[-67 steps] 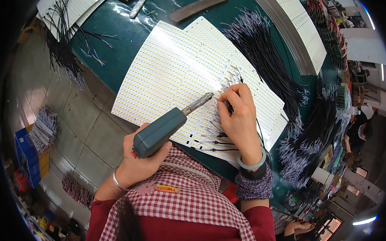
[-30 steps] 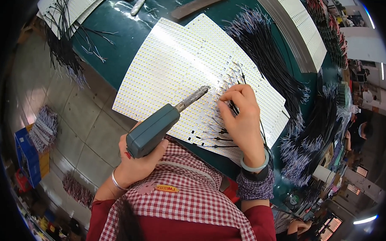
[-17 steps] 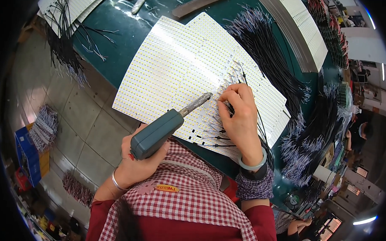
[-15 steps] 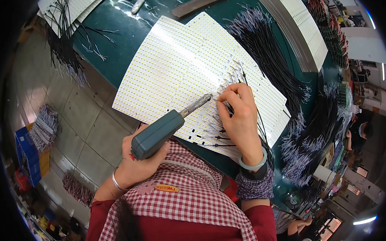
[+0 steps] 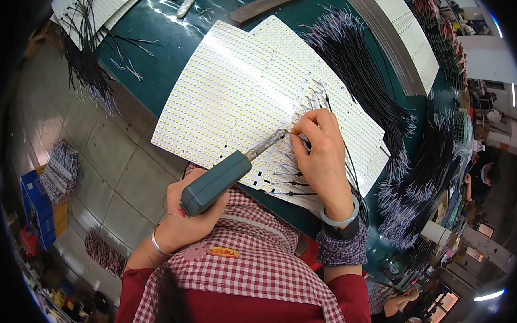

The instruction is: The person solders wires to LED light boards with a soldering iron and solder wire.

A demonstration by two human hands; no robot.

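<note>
My left hand [image 5: 183, 224] is wrapped round the dark green handle of a soldering iron [image 5: 217, 181]. Its metal barrel slants up to the right, and the tip ends close to my right fingertips. My right hand [image 5: 322, 149] is closed in a pinch on a thin wire [image 5: 307, 144], mostly hidden by the fingers. Both work over a white LED board [image 5: 209, 91] with rows of small yellow chips, lying on more such boards. A line of short wire ends [image 5: 287, 168] stands along the board beside my right hand, with black cables trailing off.
Bundles of black cables [image 5: 364, 74] lie right of the boards, and more [image 5: 420, 178] beyond. Other boards [image 5: 117, 3] with cables [image 5: 82, 64] overhang the table's left edge. A grey strip [image 5: 269, 5] rests at the back. Another person [image 5: 395, 311] sits at lower right.
The soldering iron and my left hand have shifted slightly right, bringing the tip nearer my right fingertips. My right hand stays nearly in place, still pinching.
</note>
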